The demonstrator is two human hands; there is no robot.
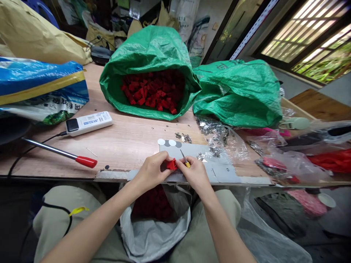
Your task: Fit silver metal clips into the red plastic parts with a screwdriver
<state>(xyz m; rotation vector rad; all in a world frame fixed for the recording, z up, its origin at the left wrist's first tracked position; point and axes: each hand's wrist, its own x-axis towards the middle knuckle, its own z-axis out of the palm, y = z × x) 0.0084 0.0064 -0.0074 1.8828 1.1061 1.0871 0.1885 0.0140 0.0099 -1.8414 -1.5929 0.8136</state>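
Note:
My left hand (153, 170) is closed, pinching a small red plastic piece (172, 164) at the near edge of the wooden table (123, 146). My right hand (195, 171) is closed too, touching the same red piece and holding a thin tool with a yellow handle (185, 160) whose metal tip points up and away. Both hands hover over a grey cardboard sheet (219, 168). Below them, between my knees, a white bag (156, 233) holds more dark red pieces.
An open green sack (149, 54) full of red pieces stands at the table's middle, a second green sack (241, 91) to its right. Small metal parts (186, 137) and clear plastic bags (271, 153) lie on the right. A white remote (89, 123) and red-handled rod (60, 153) lie left.

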